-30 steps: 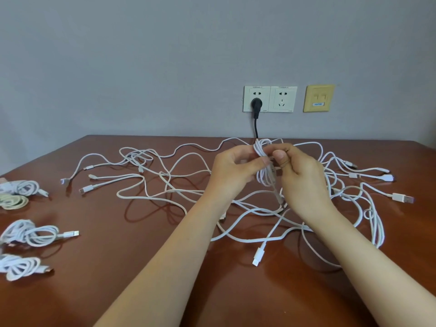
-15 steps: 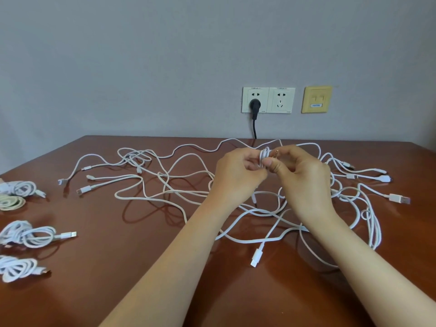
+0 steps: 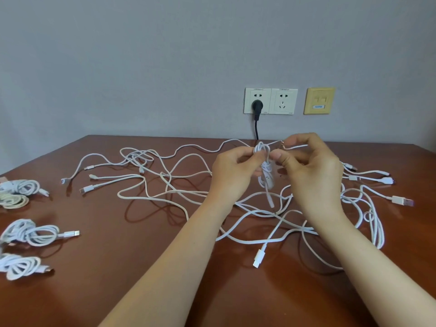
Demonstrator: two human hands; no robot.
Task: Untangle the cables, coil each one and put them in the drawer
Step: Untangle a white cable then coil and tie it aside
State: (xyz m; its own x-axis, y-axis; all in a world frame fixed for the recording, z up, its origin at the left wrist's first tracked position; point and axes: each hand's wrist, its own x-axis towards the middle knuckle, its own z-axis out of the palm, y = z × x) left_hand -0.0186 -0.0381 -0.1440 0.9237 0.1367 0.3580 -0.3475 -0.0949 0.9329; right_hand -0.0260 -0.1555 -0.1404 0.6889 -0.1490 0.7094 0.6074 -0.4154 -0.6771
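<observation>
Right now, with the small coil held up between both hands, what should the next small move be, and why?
Probably wind the hanging tail round the coil's waist. The left hand pinches the coil's top, the right hand is beside it, what it pinches is unclear, and the tail dangles loose above the tangle. The finished coils lie wrapped at the table's left.

cut at left edge: coiled white cable bundles (image 3: 22, 232) | half hidden in grip: small white cable coil (image 3: 266, 172) | unreadable: blue wall-plate label (image 3: 318, 106)
</observation>
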